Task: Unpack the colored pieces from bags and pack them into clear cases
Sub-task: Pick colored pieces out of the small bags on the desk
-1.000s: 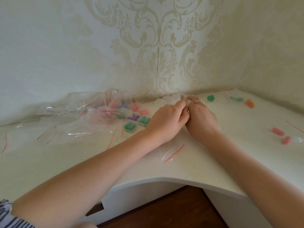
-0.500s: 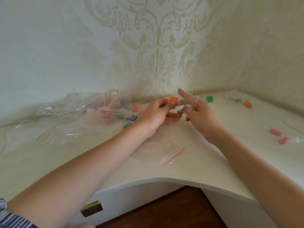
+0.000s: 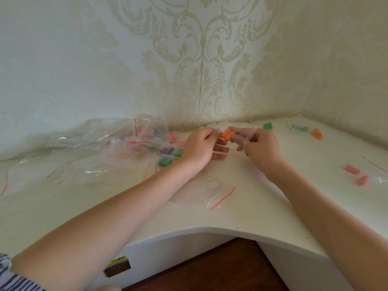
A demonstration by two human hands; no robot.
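My left hand (image 3: 199, 147) pinches an orange piece (image 3: 227, 134) between thumb and fingertips above the white corner desk (image 3: 241, 215). My right hand (image 3: 259, 147) grips a small clear bag (image 3: 244, 137) right beside that piece, fingers curled round the plastic. The two hands almost touch. Green (image 3: 164, 162) and purple (image 3: 167, 150) pieces lie just left of my left hand, some seemingly inside clear cases. Whether the orange piece is still partly in the bag is hard to tell.
A heap of clear bags with red strips (image 3: 94, 152) covers the desk's left side. Loose pieces lie to the right: green (image 3: 268, 125), teal (image 3: 300, 128), orange (image 3: 317, 133), pink (image 3: 352, 169). An empty bag (image 3: 218, 198) lies near the curved front edge. Walls close the back.
Both hands lifted off the desk and drew slightly apart. The orange piece came into view between them, now pinched in my left hand while the right keeps the clear bag.
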